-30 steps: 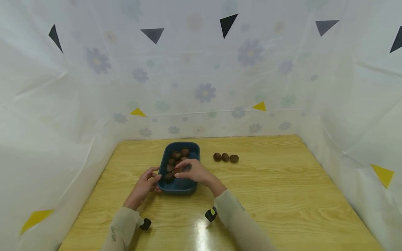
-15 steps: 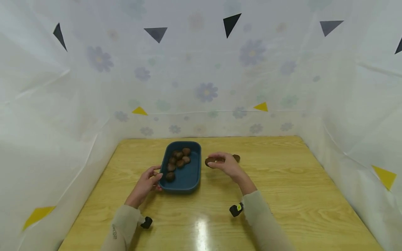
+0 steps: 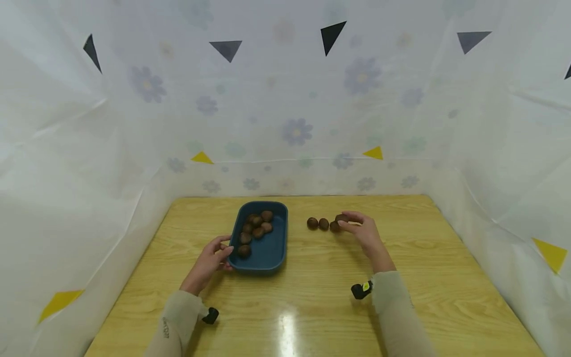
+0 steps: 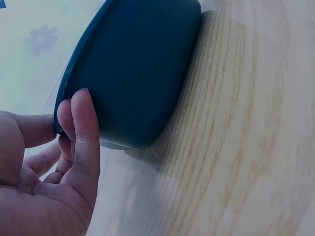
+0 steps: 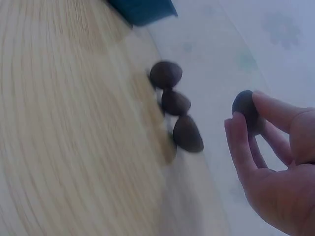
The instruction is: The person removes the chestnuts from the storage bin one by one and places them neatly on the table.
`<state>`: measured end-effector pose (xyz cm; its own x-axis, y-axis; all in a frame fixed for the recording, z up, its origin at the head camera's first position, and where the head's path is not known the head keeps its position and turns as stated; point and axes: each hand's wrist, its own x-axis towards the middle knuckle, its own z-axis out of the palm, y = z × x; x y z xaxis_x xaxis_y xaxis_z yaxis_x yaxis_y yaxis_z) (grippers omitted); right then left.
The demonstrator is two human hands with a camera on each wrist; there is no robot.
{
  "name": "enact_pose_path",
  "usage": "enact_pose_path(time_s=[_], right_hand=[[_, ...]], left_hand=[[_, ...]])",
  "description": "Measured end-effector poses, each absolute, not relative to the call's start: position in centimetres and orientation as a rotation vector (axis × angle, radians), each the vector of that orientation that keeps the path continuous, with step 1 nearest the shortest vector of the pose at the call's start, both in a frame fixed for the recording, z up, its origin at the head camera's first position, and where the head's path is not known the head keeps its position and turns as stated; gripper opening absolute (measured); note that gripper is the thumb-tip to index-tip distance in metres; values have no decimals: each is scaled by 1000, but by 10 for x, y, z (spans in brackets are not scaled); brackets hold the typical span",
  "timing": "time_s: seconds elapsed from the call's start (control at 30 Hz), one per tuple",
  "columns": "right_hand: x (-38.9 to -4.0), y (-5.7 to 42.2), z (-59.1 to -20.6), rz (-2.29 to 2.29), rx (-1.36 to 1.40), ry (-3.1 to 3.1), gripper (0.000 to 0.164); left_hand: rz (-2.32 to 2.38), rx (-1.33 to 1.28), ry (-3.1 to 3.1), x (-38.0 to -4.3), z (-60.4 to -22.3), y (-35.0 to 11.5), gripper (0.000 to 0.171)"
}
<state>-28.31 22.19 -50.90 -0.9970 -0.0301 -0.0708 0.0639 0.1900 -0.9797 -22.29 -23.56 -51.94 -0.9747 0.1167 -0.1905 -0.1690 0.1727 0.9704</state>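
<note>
A dark blue rectangular plastic box stands on the table with several brown chestnuts in it, mostly along its left and far parts. My left hand grips the box's left rim; in the left wrist view the thumb and fingers pinch that rim. To the right of the box, three chestnuts lie in a row on the table. Above the row's right end, my right hand pinches another chestnut between thumb and fingertips, held off the table.
The wood-patterned table has white flowered sheeting behind it and at both sides. A small black wrist camera sits at the left cuff, another camera at the right.
My right hand has picked a chestnut out of the box and carried it rightward, past the row's near side to its right end. The left hand has kept its grip on the box.
</note>
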Motion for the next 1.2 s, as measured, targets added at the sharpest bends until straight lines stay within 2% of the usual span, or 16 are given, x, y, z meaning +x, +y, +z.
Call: enact_pose_path(time_s=[0.3,0.5,0.73,1.2], right_hand=[[-288,249,-528,-1938,288,2479,55],[-288,253,-537,-1871,343,2521,56],[-289,254,-546,-2029,478,2407,56],[-294,245,-548,-1937,417,2526,52]], left_hand=[[1903,-55,2226,-227,-525,-235,48],[1906,-64,2225,-227,-525,-233,48],[1897,-39,2233,-228,-524,-232,50],[1913,-55,2225,-228,-524,-232,49]])
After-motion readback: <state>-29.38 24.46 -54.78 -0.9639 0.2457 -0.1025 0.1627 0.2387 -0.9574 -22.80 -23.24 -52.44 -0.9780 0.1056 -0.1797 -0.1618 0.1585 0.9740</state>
